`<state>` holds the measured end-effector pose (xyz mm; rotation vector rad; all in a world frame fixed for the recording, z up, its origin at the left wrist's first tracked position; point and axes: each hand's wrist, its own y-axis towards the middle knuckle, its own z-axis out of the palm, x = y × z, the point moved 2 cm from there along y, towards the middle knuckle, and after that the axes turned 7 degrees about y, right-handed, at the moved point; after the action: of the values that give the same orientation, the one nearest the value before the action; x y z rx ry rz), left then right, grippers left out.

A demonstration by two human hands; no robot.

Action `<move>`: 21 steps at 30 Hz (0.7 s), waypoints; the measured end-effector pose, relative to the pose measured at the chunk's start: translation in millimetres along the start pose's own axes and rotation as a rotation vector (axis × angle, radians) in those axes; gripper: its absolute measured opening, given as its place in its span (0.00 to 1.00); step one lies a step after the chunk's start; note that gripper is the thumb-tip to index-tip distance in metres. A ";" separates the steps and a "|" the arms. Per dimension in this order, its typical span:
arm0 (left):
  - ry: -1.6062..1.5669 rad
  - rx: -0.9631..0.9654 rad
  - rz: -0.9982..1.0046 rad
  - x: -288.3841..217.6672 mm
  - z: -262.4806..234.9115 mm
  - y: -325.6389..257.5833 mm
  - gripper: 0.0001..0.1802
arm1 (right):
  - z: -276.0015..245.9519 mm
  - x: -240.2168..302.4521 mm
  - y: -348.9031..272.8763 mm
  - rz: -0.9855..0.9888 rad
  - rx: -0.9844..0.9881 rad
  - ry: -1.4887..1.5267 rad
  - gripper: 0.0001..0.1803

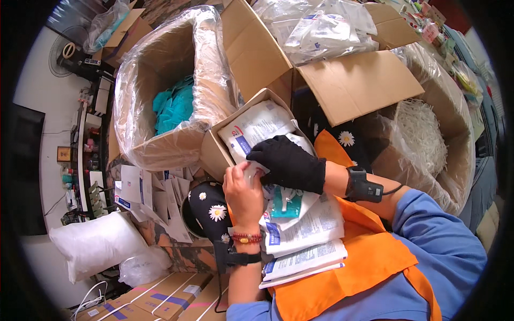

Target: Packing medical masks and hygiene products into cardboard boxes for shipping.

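My bare left hand (243, 192), a red beaded bracelet at its wrist, pinches the edge of a translucent plastic packet (258, 169). My right hand (289, 165), in a black glove, closes on the same packet from the other side; its fingertips are partly hidden. Just below the hands, a teal folded piece (286, 203) lies on white printed packets (313, 227) stacked on my orange apron (353, 251). Beyond the hands stands a small open cardboard box (214, 155), with white printed pouches (259, 125) inside.
A plastic-lined carton (128, 107) at far left holds teal pieces (175, 107). Another lined carton (455, 134) at right holds white stringy material (420, 139). Clear bags (326, 32) fill an open carton at the back. Flat printed cartons (136, 184) lie left, near a white pillow-like bag (96, 243).
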<state>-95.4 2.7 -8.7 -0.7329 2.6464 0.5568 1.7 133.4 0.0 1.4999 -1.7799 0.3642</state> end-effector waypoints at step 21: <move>-0.586 0.025 -0.265 15.1 -13.0 -24.1 0.05 | 2.5 19.2 -2.4 0.141 0.175 -0.056 0.10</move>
<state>-97.2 -28.4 -10.4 -0.7574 1.9804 0.5581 2.7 117.4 11.3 1.5206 -1.9456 0.5668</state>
